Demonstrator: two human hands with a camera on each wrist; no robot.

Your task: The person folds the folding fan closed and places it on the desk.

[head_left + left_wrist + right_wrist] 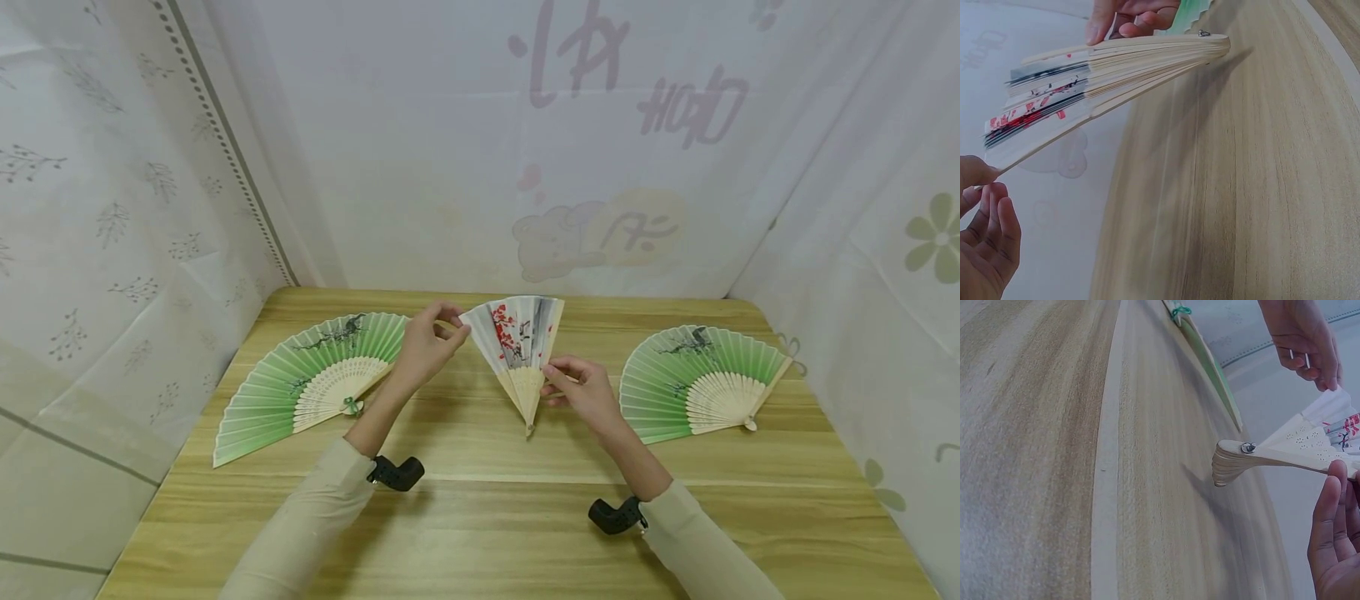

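A white folding fan (521, 342) with red blossoms and pale ribs is held partly spread above the middle of the table. My left hand (431, 346) pinches the upper tip of its left outer rib between thumb and fingers. On the other side, my right hand (585, 392) grips the right outer rib lower down, near where the leaf meets the bare ribs. The pivot end points toward me, and its metal rivet shows in the left wrist view, above the tabletop. In the right wrist view the folding fan (1310, 437) has its ribs bunched at the pivot.
On the wooden table (480, 533), a spread green fan (262, 408) with a green tassel cord lies left, partly behind my left arm. Another spread green fan (652, 392) lies right, beside my right hand. A patterned white curtain (420, 167) hangs behind the table and along both sides.
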